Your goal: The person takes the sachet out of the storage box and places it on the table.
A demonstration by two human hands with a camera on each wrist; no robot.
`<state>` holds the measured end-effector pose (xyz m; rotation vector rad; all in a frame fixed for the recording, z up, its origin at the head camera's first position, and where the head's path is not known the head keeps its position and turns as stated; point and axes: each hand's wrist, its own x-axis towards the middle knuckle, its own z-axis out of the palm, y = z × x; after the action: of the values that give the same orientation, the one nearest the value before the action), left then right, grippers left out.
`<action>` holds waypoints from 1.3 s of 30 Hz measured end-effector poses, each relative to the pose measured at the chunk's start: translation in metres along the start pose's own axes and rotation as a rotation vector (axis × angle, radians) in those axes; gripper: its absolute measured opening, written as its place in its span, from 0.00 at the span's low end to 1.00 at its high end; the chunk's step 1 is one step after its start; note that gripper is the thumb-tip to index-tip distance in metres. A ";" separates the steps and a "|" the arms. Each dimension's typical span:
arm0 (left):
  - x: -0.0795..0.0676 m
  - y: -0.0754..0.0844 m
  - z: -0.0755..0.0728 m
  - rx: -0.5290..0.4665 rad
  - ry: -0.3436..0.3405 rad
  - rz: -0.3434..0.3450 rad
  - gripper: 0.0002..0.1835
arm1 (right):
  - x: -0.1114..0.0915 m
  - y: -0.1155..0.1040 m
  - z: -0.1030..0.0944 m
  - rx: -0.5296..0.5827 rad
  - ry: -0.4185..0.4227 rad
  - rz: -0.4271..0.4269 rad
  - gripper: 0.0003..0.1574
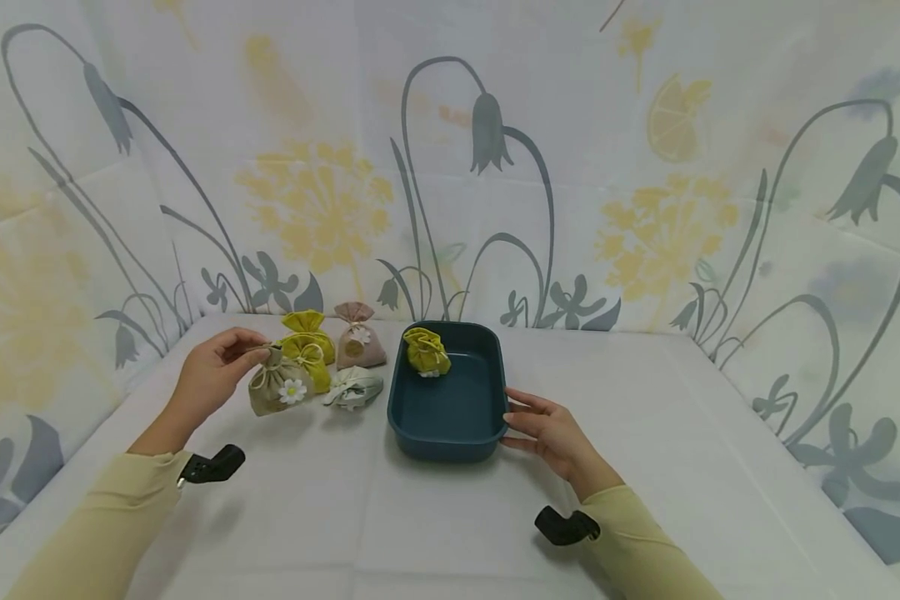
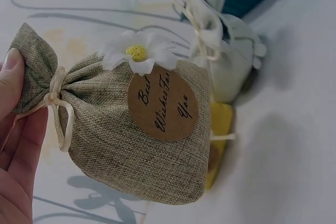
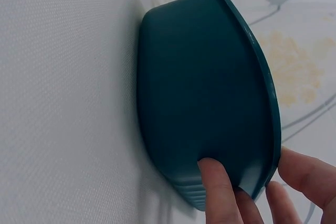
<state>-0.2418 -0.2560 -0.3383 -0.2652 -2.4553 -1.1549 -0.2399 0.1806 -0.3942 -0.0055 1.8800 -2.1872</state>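
My left hand (image 1: 208,375) pinches the gathered top of a tan burlap drawstring pouch (image 1: 276,392), raised over the table's left side. A white daisy and a round "Best Wishes For You" tag show on that pouch (image 2: 136,145) in the left wrist view. My right hand (image 1: 551,433) touches the right side of a dark teal bin (image 1: 450,450), its fingers fairly straight against the outer wall and near the rim. Inside the bin, toward the back left, lies a yellow pouch (image 1: 427,352).
Left of the bin are a pink pouch (image 1: 360,343), a pale grey pouch (image 1: 354,388) lying low, and yellow pouches (image 1: 305,323) partly behind the tan one. A white cloth (image 1: 307,517) covers the table; a flower-printed curtain (image 1: 450,208) hangs behind.
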 end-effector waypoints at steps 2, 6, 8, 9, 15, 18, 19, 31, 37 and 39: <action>0.004 -0.019 0.006 -0.013 -0.016 -0.029 0.13 | 0.000 0.000 0.000 -0.002 0.004 -0.001 0.32; 0.012 -0.064 0.022 0.019 -0.013 -0.029 0.12 | -0.001 0.000 0.000 -0.007 0.002 -0.003 0.32; 0.010 -0.060 0.024 0.052 -0.026 -0.025 0.11 | -0.001 0.000 0.000 -0.009 -0.001 -0.004 0.32; 0.007 -0.057 0.025 0.063 -0.022 -0.013 0.10 | -0.001 0.000 0.000 -0.009 -0.002 -0.003 0.33; -0.002 -0.030 0.023 0.052 -0.038 -0.043 0.09 | 0.000 0.000 0.000 -0.002 -0.014 -0.002 0.33; -0.002 -0.033 0.026 0.037 -0.030 -0.055 0.10 | 0.000 0.000 0.000 -0.002 -0.015 -0.001 0.33; -0.002 -0.033 0.027 0.033 -0.028 -0.056 0.10 | 0.000 0.000 0.000 -0.003 -0.016 -0.003 0.33; -0.001 -0.029 0.029 0.097 0.008 -0.028 0.11 | 0.000 -0.001 0.000 -0.005 -0.013 -0.001 0.33; 0.000 -0.015 0.024 0.089 0.031 -0.015 0.16 | 0.000 -0.001 0.000 0.000 -0.003 0.006 0.33; 0.001 -0.010 0.023 0.082 0.035 -0.011 0.17 | -0.001 -0.001 0.000 -0.001 0.003 0.010 0.33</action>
<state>-0.2526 -0.2449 -0.3580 -0.2057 -2.4687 -1.0520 -0.2397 0.1814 -0.3930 0.0068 1.8788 -2.1814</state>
